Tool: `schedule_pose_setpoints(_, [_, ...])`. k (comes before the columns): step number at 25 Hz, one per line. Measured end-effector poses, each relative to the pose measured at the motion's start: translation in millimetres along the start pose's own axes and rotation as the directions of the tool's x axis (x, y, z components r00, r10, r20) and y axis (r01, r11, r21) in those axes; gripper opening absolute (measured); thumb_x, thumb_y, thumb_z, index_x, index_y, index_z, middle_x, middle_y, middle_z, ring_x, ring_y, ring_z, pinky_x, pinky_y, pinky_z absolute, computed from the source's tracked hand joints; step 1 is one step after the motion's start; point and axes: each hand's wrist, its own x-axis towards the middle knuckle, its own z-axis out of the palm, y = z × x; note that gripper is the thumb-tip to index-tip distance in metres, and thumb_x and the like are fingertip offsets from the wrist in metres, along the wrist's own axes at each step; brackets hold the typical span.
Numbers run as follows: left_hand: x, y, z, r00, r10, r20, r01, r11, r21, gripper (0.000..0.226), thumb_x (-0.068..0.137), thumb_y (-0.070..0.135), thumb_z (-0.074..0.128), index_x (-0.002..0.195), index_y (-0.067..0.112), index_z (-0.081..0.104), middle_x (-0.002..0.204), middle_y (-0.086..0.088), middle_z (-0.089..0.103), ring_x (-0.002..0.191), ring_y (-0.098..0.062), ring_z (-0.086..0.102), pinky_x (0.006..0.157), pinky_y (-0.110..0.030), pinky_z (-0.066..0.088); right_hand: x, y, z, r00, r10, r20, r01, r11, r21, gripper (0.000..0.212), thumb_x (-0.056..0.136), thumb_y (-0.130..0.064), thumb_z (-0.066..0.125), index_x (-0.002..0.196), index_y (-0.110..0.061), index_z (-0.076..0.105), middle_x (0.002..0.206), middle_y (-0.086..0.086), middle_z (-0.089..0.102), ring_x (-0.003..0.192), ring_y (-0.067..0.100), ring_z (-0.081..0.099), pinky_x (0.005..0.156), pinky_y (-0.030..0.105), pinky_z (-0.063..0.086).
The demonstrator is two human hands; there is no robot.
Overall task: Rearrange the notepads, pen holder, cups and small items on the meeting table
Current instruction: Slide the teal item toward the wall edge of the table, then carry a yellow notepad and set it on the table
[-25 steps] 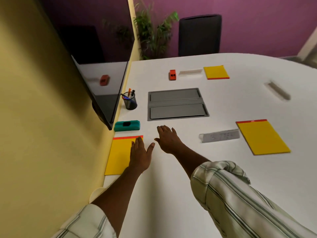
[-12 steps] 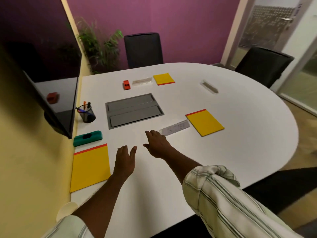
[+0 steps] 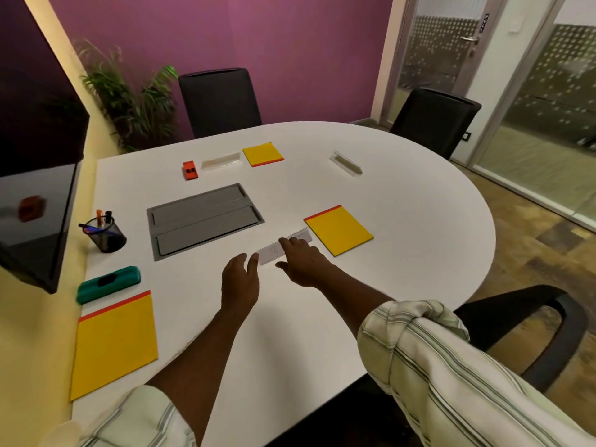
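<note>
Right hand (image 3: 303, 262) is laid over the name plate (image 3: 269, 252) beside the yellow notepad (image 3: 338, 230); grip cannot be told. Left hand (image 3: 240, 282) is held alongside, fingers straight, empty.

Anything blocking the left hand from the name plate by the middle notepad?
Nothing visible. Only bare table separates the left hand from the nearer end of the name plate; the right hand lies over its middle.

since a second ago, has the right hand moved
Yes. The right hand moved rightward, away from the grey hatch; its fingers now lie over the name plate beside the yellow notepad.
</note>
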Motion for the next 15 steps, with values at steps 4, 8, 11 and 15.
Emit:
schedule_pose_setpoints(4, [-4.0, 32.7, 38.2, 0.999, 0.032, 0.007, -0.031, 0.997, -0.073, 0.034, 0.099, 0.031, 0.041, 0.108, 0.004, 0.06, 0.113, -0.016, 0.062, 0.109, -0.028, 0.058, 0.081, -0.025, 0.049, -5.3, 47.3, -16.0, 1.0, 0.026, -0.011, -0.026, 0.999, -0.047, 0.053, 0.093, -0.036, 0.054, 0.135, -0.011, 0.035, 0.133, 0.014, 0.047, 0.121, 0.033, 0.045, 0.092, 0.048, 0.044])
schedule_pose_setpoints(8, [-3.6, 45.1, 73.4, 0.996, -0.069, 0.061, 0.075, 0.993, -0.093, 0.027, 0.1, 0.023, 0.041, 0.102, 0.005, 0.06, 0.119, -0.017, 0.062, 0.117, -0.031, 0.054, 0.09, -0.03, 0.05, -10.4, 85.5, -25.8, 0.998, 0.054, -0.012, -0.054, 0.997, -0.05, 0.057, 0.094, -0.037, 0.052, 0.14, -0.011, 0.031, 0.135, 0.013, 0.045, 0.12, 0.032, 0.044, 0.093, 0.048, 0.043])
schedule_pose_setpoints(11, [-1.5, 46.5, 96.0, 0.974, -0.152, 0.165, 0.164, 0.985, -0.061, 0.02, 0.097, 0.015, 0.041, 0.091, 0.01, 0.06, 0.106, -0.012, 0.068, 0.105, -0.027, 0.06, 0.079, -0.029, 0.045, -14.1, 107.0, -23.2, 0.996, 0.091, 0.018, -0.09, 0.995, -0.036, 0.058, 0.095, -0.037, 0.051, 0.142, -0.01, 0.028, 0.135, 0.014, 0.045, 0.122, 0.033, 0.043, 0.095, 0.049, 0.043])
schedule_pose_setpoints(15, [3.5, 47.3, 120.8, 0.949, -0.181, 0.259, 0.191, 0.982, -0.014, 0.023, 0.095, 0.012, 0.041, 0.096, 0.004, 0.063, 0.103, -0.012, 0.069, 0.094, -0.026, 0.062, 0.077, -0.031, 0.046, -21.1, 130.5, -17.2, 0.984, 0.172, 0.055, -0.172, 0.985, -0.004, 0.058, 0.096, -0.037, 0.049, 0.142, -0.009, 0.028, 0.136, 0.015, 0.043, 0.125, 0.033, 0.041, 0.095, 0.049, 0.04])
